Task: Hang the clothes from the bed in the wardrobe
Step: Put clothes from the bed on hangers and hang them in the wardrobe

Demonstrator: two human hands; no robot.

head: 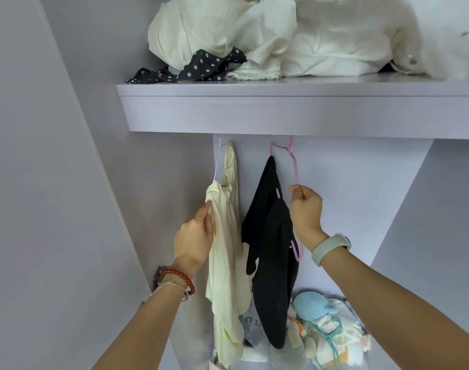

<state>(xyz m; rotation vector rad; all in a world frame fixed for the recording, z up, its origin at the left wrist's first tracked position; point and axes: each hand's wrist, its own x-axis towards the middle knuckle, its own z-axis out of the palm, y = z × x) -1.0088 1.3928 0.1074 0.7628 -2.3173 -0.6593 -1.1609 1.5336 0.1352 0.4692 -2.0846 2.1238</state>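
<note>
Inside the wardrobe, a cream garment (228,252) hangs on a thin white hanger (216,166) under the shelf. My left hand (194,236) pinches the garment's near shoulder with fingers and thumb. To its right a black garment (270,236) hangs on a pink hanger (294,166) hooked up behind the shelf's front board. My right hand (305,209) grips the pink hanger's near arm, fingers curled round it. The rail itself is hidden behind the board.
A lilac shelf (281,102) runs above, piled with white cloth (281,36) and a black polka-dot piece (196,66). Below on the wardrobe floor lie a blue soft toy (312,305), pale fabrics and teal cords. A lilac wall (41,182) closes the left side.
</note>
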